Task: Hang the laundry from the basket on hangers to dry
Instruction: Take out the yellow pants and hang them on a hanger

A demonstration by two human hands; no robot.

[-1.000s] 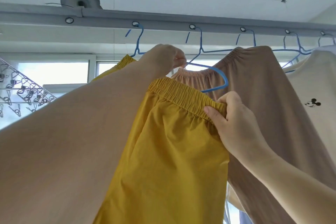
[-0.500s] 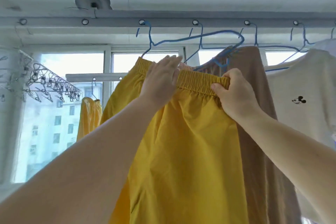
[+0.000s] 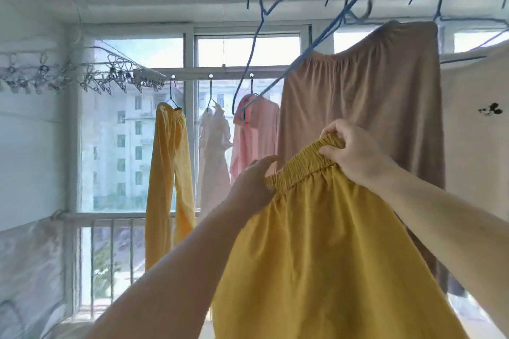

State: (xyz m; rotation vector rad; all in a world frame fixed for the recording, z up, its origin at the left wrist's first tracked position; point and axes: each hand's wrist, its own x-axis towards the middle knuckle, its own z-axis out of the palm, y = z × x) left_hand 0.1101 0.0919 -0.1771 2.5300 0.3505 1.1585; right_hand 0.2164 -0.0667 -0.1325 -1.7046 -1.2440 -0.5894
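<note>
Right hand (image 3: 355, 154) grips yellow waistband (image 3: 300, 166).

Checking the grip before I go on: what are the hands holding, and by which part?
Both hold the yellow garment by its elastic waistband: the left hand at its left end, the right hand pinching its upper right part.

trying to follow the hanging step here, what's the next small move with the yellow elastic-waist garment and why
Probably lift the yellow elastic-waist garment toward the empty blue wire hanger. Both the left hand and right hand grip its waistband, and it is on no hanger yet.
</note>
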